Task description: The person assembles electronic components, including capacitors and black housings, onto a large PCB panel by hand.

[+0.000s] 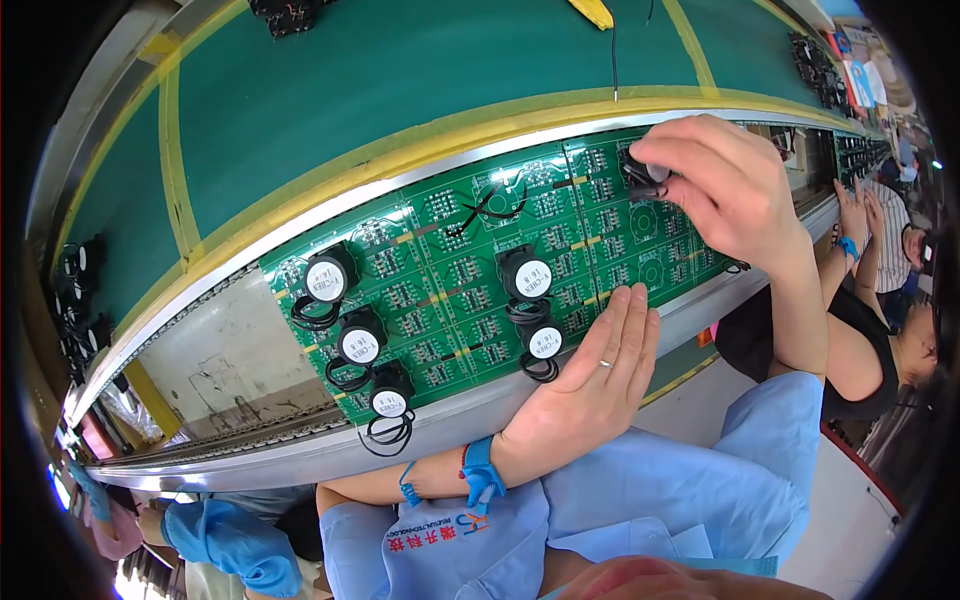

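Observation:
A long green circuit board panel (465, 240) lies between the metal rails in front of me. Several black round buzzers with white labels and coiled black wires stand on it, among them one at the far left (326, 280) and one near the middle (530, 278). My right hand (735, 190) pinches another black buzzer (640, 185) with thumb and fingers at the panel's right part; my fingers partly hide it. My left hand (590, 370) rests with fingers stretched on the near edge of the panel, beside a buzzer (543, 342). Loose black wires (495, 208) cross on the panel's upper middle.
Beyond the far metal rail (370, 180) is a green mat (400, 90) marked with yellow tape. A yellow-handled tool (593, 12) lies at its far side. Black buzzers are heaped at the left (80, 285) and far right (815, 70). Other people sit along the line on both sides.

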`<action>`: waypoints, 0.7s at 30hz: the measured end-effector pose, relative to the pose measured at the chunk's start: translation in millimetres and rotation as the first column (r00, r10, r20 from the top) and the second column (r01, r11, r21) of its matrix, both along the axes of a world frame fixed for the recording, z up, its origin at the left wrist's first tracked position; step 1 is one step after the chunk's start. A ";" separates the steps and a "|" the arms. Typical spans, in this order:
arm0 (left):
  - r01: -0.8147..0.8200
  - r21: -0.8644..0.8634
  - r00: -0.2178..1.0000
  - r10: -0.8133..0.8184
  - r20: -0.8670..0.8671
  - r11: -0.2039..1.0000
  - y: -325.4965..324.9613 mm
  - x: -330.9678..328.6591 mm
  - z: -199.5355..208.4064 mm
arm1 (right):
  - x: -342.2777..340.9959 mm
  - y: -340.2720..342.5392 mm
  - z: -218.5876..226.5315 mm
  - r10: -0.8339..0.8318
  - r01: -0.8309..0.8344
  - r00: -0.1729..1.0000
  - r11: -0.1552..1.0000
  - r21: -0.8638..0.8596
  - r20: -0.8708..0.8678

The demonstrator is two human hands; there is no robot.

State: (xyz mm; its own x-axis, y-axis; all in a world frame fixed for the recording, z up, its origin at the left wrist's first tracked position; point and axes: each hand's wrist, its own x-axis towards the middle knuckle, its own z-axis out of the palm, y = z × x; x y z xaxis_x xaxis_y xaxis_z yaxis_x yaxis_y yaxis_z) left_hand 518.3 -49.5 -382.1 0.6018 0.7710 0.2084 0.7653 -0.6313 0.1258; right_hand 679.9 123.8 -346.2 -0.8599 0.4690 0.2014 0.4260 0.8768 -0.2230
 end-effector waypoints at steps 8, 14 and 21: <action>-0.017 0.029 1.000 0.017 -0.023 0.999 -0.8 -1.7 0.8 | -2.6 -13.1 0.6 -0.044 0.047 0.999 0.992 0.116 -0.025; 0.006 0.080 0.999 -0.009 0.042 0.997 -6.5 -0.4 -2.5 | -25.2 -6.3 45.8 -0.097 0.095 0.992 0.995 -0.030 -0.084; -0.064 0.174 0.997 0.069 -0.023 0.983 -17.5 -12.5 4.1 | -117.5 10.3 45.7 0.113 -0.104 0.985 0.992 0.074 -0.132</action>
State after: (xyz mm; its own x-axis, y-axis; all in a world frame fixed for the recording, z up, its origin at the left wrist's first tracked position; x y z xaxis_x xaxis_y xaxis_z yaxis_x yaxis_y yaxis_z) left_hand 505.8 -67.0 -378.0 0.5579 0.7634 0.3255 0.8081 -0.5890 -0.0038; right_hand 562.4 134.2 -300.5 -0.8676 0.3562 0.3471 0.2975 0.9310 -0.2117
